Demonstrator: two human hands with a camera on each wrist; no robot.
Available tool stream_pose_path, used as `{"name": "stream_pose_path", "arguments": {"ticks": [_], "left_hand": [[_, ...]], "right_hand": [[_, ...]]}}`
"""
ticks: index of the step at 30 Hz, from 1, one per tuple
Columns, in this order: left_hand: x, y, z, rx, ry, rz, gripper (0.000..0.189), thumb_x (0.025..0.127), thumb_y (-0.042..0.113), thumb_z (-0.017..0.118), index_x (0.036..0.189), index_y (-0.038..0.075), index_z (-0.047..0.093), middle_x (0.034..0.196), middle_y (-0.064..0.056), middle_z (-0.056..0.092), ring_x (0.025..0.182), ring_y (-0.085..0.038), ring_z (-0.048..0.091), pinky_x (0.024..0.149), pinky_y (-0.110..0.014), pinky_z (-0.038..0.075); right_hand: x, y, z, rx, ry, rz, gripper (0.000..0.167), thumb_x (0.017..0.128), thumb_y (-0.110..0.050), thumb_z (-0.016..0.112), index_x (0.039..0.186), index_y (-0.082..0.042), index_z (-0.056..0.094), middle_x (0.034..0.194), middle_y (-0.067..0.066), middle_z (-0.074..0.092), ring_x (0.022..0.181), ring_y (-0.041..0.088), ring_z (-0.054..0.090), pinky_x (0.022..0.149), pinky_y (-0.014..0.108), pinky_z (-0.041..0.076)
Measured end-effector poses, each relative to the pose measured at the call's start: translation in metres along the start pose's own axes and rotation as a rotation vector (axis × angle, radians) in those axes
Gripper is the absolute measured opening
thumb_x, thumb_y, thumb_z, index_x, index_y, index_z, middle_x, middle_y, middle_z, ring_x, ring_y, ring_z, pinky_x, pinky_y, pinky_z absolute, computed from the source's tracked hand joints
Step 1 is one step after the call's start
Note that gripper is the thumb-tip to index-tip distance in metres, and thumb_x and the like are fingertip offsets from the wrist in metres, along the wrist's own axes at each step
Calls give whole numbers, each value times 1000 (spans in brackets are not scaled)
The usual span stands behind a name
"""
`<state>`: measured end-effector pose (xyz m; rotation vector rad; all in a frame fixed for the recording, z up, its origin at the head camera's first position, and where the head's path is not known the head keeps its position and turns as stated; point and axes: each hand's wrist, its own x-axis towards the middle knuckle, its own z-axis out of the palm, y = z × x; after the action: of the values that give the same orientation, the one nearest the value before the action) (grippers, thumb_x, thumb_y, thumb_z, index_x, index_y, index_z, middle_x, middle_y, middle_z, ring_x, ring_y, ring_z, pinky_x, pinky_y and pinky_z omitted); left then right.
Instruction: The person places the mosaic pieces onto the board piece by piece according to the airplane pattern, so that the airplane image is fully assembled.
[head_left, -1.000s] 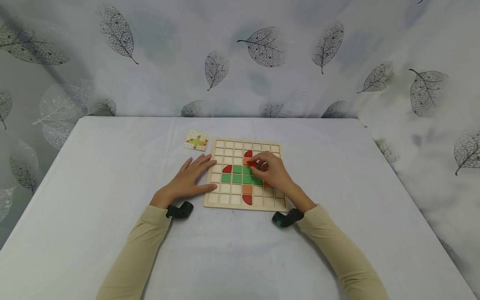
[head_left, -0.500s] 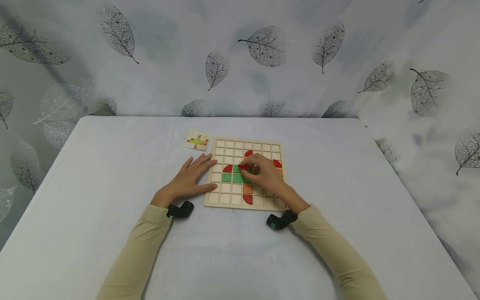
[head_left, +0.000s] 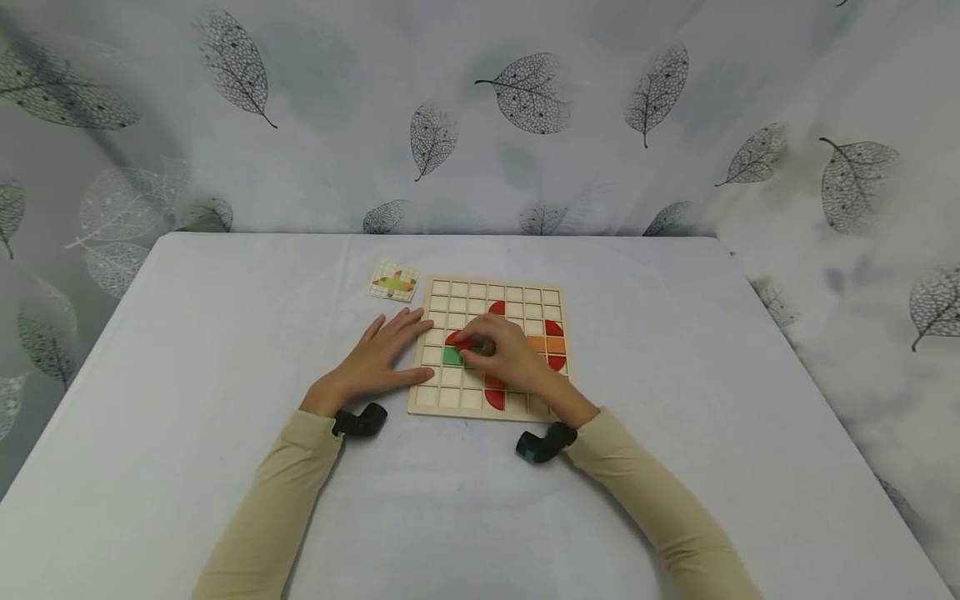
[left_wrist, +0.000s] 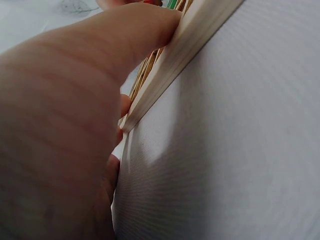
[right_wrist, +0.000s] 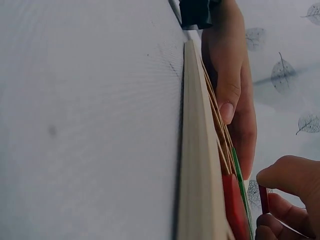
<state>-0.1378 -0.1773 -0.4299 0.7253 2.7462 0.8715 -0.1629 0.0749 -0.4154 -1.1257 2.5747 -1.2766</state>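
Observation:
A wooden grid board (head_left: 457, 412) lies on the table, several cells filled with green squares (head_left: 452, 356), orange squares (head_left: 555, 345) and red rounded tiles (head_left: 495, 400). My left hand (head_left: 378, 358) rests along the board's left edge, fingers spread and straight, thumb over the rim. Above the left part of the board, my right hand (head_left: 506, 354) pinches a red tile (right_wrist: 264, 199) between thumb and fingers; the right wrist view shows it edge-on, raised off the grid. That hand covers the board's middle cells.
A small patterned card (head_left: 393, 280) lies just beyond the board's upper left corner, printed with a green, orange and red figure on a grid. White cloth (head_left: 262, 333) covers the table. A leaf-print curtain (head_left: 517, 167) hangs behind the far edge.
My right hand has moved left across the board with the red tile, uncovering orange and red tiles on the right side. The left hand has stayed in place.

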Motion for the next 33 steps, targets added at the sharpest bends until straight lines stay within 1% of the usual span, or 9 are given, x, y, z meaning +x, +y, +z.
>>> {"name": "stream_pose_path", "arguments": {"ticks": [1, 4, 8, 11, 15, 20, 27, 33], "left_hand": [[0, 0, 0, 1, 0, 0, 77, 89, 45, 66, 152, 13, 35, 161, -11, 22, 151, -28, 8, 121, -49, -2], [0, 0, 0, -5, -1, 1, 77, 89, 45, 66, 152, 13, 35, 161, -11, 22, 151, -28, 8, 120, -50, -2], [1, 2, -1, -13, -4, 2, 77, 89, 44, 66, 152, 13, 35, 161, -11, 21, 151, -29, 8, 120, -50, -3], [1, 2, -1, -14, -5, 0, 77, 89, 44, 67, 152, 12, 35, 161, -11, 21, 151, -29, 8, 120, -50, -2], [0, 2, -1, -13, -5, -1, 77, 89, 44, 67, 152, 12, 35, 161, -11, 21, 151, -30, 8, 120, -51, -2], [-1, 2, -1, -16, -4, -1, 77, 90, 43, 67, 152, 11, 35, 161, -11, 21, 151, -30, 8, 120, -51, -2], [-1, 2, 0, -9, 0, 2, 77, 90, 44, 66, 152, 12, 35, 162, -11, 21, 150, -30, 9, 120, -52, -2], [0, 0, -1, -5, -1, 0, 76, 90, 45, 66, 152, 13, 35, 162, -10, 20, 151, -29, 8, 120, -52, -2]], "right_hand": [[1, 0, 1, -1, -8, -9, 18, 88, -7, 71, 106, -5, 72, 101, 6, 65, 74, 18, 56, 65, 25, 51], [5, 1, 5, 1, -26, -33, 18, 88, -6, 71, 106, -5, 71, 101, 7, 66, 79, 19, 57, 67, 25, 52], [9, 0, 10, -2, -48, -63, 17, 89, -6, 70, 105, -5, 72, 105, 8, 68, 88, 20, 57, 72, 26, 52], [9, -2, 12, 9, -62, -72, 16, 90, -6, 69, 105, -5, 72, 107, 8, 68, 91, 20, 57, 73, 25, 52], [10, -3, 15, 12, -68, -83, 14, 90, -5, 69, 103, -4, 73, 107, 8, 68, 91, 20, 57, 72, 24, 52], [13, -5, 18, -19, -71, -108, 13, 90, -6, 70, 102, -7, 74, 106, 5, 70, 92, 19, 57, 74, 25, 50], [16, -7, 22, -41, -102, -102, 12, 90, -7, 69, 101, -9, 74, 106, 3, 71, 94, 18, 56, 77, 26, 48], [17, -9, 22, -84, -135, -95, 15, 91, -9, 69, 105, -7, 75, 113, 6, 70, 104, 22, 57, 86, 31, 48]]}}
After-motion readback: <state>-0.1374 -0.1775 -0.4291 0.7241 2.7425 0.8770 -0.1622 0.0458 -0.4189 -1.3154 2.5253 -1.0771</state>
